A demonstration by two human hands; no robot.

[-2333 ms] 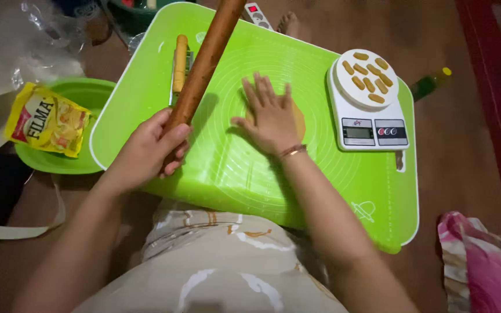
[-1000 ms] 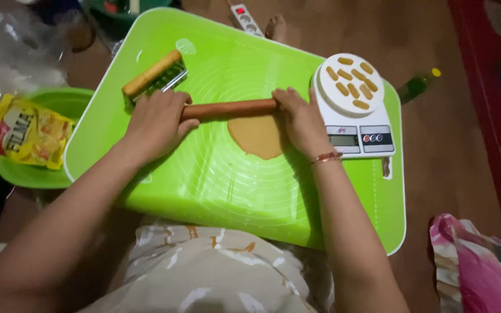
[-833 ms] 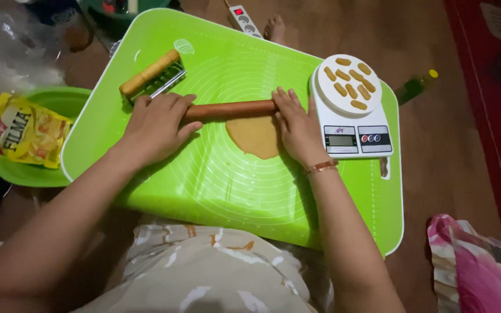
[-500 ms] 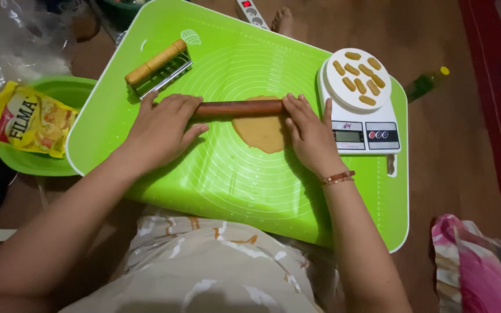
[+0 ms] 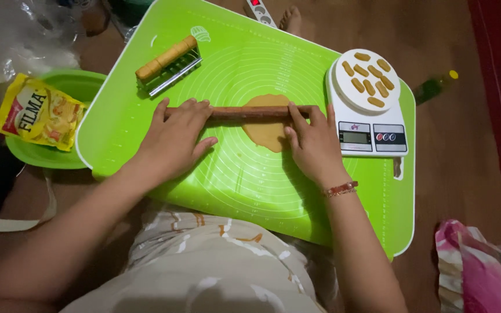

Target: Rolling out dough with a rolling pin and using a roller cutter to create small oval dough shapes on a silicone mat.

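Nearest, the left hand (image 5: 172, 139) and right hand (image 5: 314, 142) lie flat and open, palms pressing the two ends of one wooden rolling pin (image 5: 250, 112) across the middle of the green silicone mat (image 5: 239, 185). A second ago the pin lay further up the mat; it has come back toward the body, so the single dough disc (image 5: 268, 130) is flattening. Beyond, at the right edge, one kitchen scale (image 5: 369, 110) carries seven dough pieces (image 5: 369, 81). Toward the far left corner lies one wooden-handled cutter (image 5: 166, 61).
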